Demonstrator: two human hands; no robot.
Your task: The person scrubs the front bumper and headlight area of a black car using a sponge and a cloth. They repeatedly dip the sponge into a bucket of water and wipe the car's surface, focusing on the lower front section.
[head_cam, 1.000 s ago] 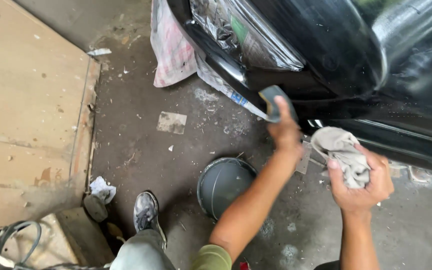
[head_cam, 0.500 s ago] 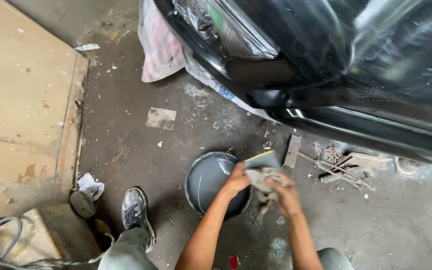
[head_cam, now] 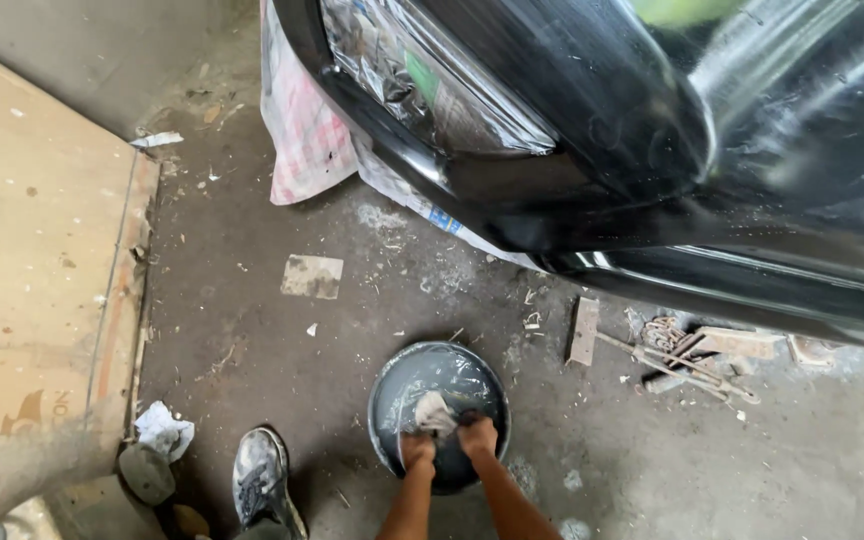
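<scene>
Both my hands are down in a round grey basin (head_cam: 384, 392) of water on the floor. My left hand (head_cam: 417, 448) and my right hand (head_cam: 479, 436) sit close together, gripping a wet, pale grey cloth (head_cam: 435, 411) that bunches up just above the knuckles. The fingertips are hidden under the cloth and the water. The glossy black car body (head_cam: 652, 170) rises beyond the basin, well apart from my hands.
My grey shoe (head_cam: 260, 478) stands left of the basin. A wooden board (head_cam: 32, 280) lies along the left, with a crumpled rag (head_cam: 164, 430) by it. Rusty metal scraps and a wood offcut (head_cam: 672, 350) lie under the car. A plastic sack (head_cam: 304, 140) leans at the back.
My hands came down from the car panel into the basin. A second ago the left hand held a grey block against the panel and the right held the cloth; now both grip the cloth in the water.
</scene>
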